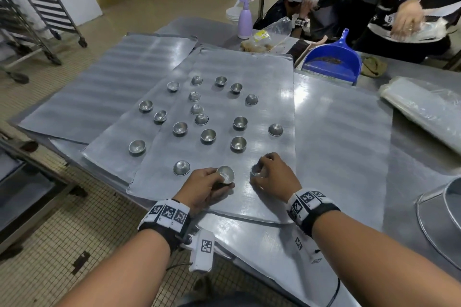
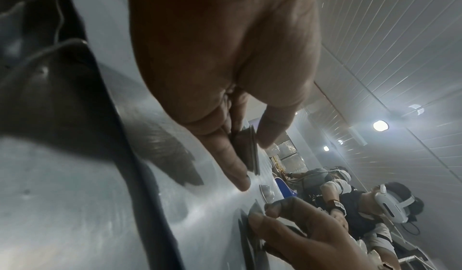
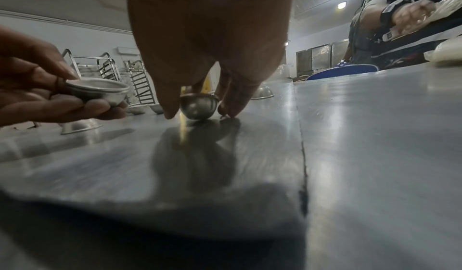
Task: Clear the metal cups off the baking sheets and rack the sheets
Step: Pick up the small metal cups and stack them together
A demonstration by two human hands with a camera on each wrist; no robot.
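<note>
The left hand [image 1: 203, 185] pinches a small stack of nested cups [image 1: 225, 174] between thumb and fingers, held just above the top sheet [image 1: 269, 77]. The right hand [image 1: 274, 177] curls its fingertips [image 3: 226, 106] around a single cup [image 3: 198, 106] that stands mouth up on the same sheet, near its front edge. The cups are small, shiny metal bowls with rolled rims; the loose cups [image 1: 208, 136] are scattered across the top sheet and the one beneath it, some mouth up, some upside down. The sheets are dull grey metal, stacked askew on a steel table [image 1: 411, 147]. Both wrists wear bands with black-and-white square code markers; no readable writing shows. A blue dustpan [image 1: 333, 62] and a purple spray bottle [image 1: 245, 17] stand beyond the sheets.
</note>
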